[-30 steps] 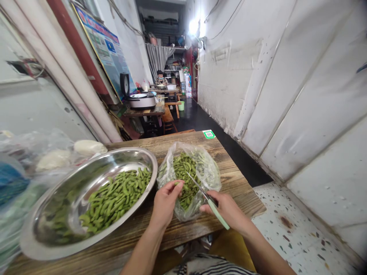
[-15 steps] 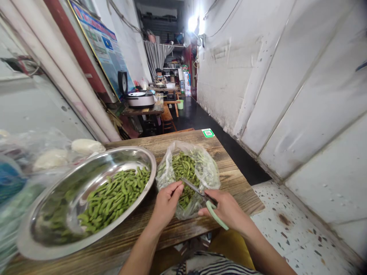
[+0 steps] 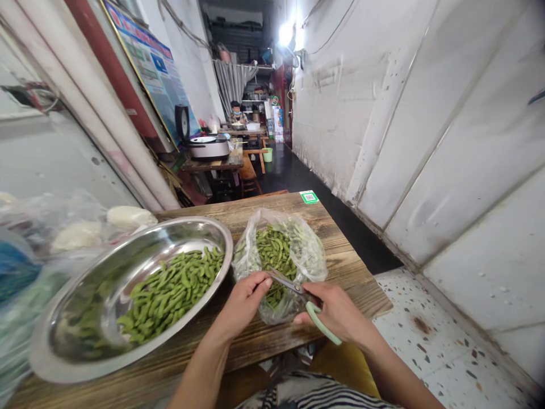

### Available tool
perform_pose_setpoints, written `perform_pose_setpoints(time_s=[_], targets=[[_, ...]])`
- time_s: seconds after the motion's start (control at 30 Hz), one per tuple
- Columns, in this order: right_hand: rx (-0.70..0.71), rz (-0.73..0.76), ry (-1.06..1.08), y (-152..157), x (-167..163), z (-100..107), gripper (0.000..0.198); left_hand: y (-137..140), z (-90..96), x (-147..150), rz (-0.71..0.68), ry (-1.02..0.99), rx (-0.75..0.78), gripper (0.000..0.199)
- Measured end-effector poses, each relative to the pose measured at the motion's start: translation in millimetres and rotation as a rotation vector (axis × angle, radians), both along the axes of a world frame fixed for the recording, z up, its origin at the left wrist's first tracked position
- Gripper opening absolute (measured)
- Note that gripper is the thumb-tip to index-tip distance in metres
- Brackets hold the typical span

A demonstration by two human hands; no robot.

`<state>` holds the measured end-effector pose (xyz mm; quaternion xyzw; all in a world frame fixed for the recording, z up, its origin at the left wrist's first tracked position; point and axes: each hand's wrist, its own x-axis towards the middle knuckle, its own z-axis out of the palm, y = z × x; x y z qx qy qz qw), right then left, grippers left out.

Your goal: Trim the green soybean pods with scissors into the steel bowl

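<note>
My right hand (image 3: pixel 334 309) is closed round the pale-green handles of a pair of scissors (image 3: pixel 289 284), whose blades point left and stand slightly apart. The blade tips reach the fingertips of my left hand (image 3: pixel 244 301), pinched together over the near left part of a clear plastic bag (image 3: pixel 313 250). Whatever the left fingers hold is too small and covered to make out. Inside the open bag lie many green edamame pods (image 3: pixel 272 247). Left of it, a large oval steel basin (image 3: pixel 227 233) holds a heap of more edamame pods (image 3: pixel 170 295).
Both containers stand on a wooden table (image 3: pixel 349 272) with a green QR sticker (image 3: pixel 309 197) at its far corner. Plastic bags (image 3: pixel 80 236) crowd the left side. Beyond are a rice cooker (image 3: pixel 208 149), further tables and a seated person (image 3: pixel 237 115). A white wall runs along the right.
The scissors and both hands have barely shifted; the blades look slightly further apart. The basin appears a touch further right as the view moves a little.
</note>
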<state>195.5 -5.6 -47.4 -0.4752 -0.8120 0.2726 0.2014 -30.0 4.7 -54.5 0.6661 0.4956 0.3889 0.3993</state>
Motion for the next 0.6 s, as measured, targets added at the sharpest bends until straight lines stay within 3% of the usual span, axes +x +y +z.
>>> perform_pose_setpoints(time_s=[0.17,0.37,0.6], targets=[[-0.081,0.053,0.080,1,0,4,0.037,1,1.0,-1,-0.035,-0.017,-0.045,0.033],[-0.152,0.025,0.176,4,-1,-13,0.037,3,0.5,-1,-0.056,-0.040,-0.098,0.034],[-0.078,-0.059,0.067,12,3,-16,0.038,6,-0.4,3,0.051,-0.111,-0.135,0.018]])
